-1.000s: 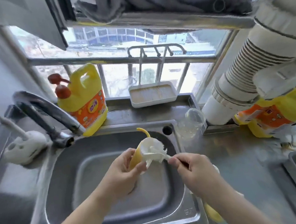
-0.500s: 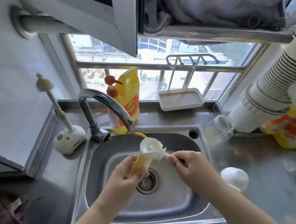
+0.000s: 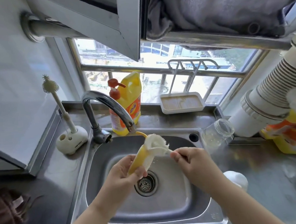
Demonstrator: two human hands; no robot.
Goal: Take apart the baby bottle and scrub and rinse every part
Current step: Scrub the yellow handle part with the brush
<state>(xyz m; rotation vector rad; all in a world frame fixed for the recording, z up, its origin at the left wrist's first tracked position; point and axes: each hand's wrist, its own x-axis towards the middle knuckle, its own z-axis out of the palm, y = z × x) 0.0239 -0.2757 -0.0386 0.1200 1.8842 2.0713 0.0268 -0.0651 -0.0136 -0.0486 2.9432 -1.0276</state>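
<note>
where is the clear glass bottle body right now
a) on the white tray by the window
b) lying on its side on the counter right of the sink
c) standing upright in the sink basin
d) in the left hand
b: the clear bottle body lies tipped on its side on the steel counter just right of the sink, untouched by either hand.

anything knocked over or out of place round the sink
Yes: the clear glass bottle lies tipped on its side on the counter right of the sink, mouth open. An orange and yellow refill pouch slumps nearby.
</note>
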